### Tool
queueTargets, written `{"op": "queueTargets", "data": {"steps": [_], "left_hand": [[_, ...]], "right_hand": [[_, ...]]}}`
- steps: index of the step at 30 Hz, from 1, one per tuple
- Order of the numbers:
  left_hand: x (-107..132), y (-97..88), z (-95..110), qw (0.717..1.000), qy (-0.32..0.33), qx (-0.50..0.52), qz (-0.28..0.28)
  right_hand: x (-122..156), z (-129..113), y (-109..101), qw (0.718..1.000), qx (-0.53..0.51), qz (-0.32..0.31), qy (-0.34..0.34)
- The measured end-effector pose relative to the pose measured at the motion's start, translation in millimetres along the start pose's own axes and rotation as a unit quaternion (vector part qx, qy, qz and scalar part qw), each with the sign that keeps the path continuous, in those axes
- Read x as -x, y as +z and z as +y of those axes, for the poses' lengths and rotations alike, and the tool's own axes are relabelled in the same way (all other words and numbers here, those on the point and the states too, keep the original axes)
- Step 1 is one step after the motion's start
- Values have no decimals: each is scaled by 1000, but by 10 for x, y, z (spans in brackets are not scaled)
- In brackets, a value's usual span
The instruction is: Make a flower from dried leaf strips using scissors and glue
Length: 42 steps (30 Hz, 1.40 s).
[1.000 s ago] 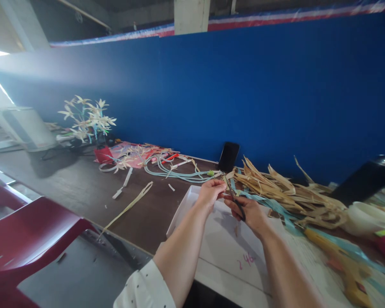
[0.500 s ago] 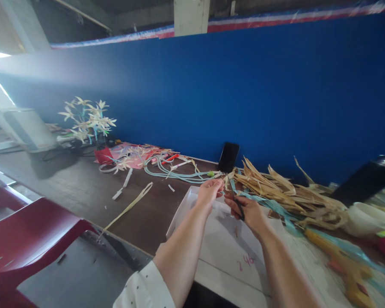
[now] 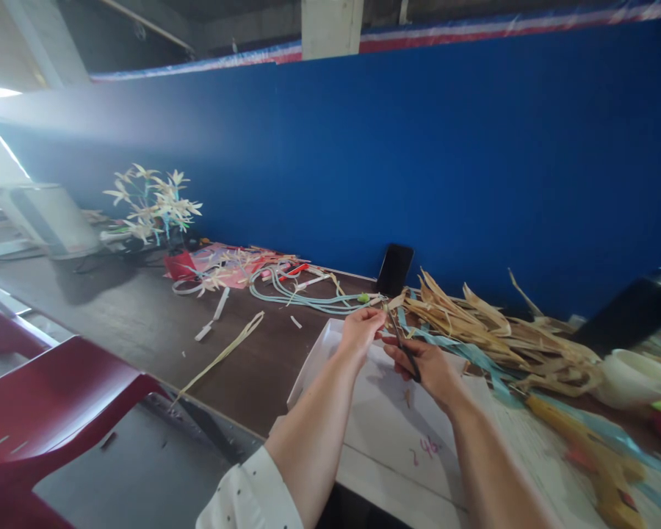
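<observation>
My left hand (image 3: 362, 329) is raised over a white box lid (image 3: 380, 411), its fingers pinched on a small pale strip of dried leaf (image 3: 392, 303). My right hand (image 3: 430, 365) is closed round a pair of black-handled scissors (image 3: 405, 347) whose blades point up at that strip. The two hands almost touch above the lid's far edge. Just behind them lies a heap of dried tan leaves (image 3: 501, 334) mixed with light blue strips (image 3: 463, 353).
A black phone (image 3: 394, 270) leans on the blue wall. Coils of pale blue strips (image 3: 302, 294), pink sheets and a leaf-flower bunch (image 3: 154, 202) lie at the left on the dark table (image 3: 143, 323). A red chair (image 3: 49, 411) stands lower left; a white bowl (image 3: 636, 375) at right.
Both hands stay in nearly the same place over the lid; the scissors and the pinched strip shift only slightly. The view moves a little.
</observation>
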<state>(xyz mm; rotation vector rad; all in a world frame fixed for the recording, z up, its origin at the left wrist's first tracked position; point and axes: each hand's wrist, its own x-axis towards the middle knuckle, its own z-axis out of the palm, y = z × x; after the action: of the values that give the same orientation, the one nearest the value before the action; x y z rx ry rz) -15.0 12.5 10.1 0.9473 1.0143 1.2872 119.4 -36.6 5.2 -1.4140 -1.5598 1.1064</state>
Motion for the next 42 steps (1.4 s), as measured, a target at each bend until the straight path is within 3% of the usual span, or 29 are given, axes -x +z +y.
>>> {"op": "queueTargets", "data": {"steps": [15, 30, 42], "left_hand": [[46, -17, 67, 995, 22, -95, 10], [48, -10, 64, 995, 19, -102, 8], [20, -10, 33, 998, -4, -50, -22]], "right_hand": [[-25, 50, -22, 1000, 20, 13, 13], [-6, 23, -38, 1000, 20, 12, 3], [16, -54, -54, 999, 42, -6, -8]]}}
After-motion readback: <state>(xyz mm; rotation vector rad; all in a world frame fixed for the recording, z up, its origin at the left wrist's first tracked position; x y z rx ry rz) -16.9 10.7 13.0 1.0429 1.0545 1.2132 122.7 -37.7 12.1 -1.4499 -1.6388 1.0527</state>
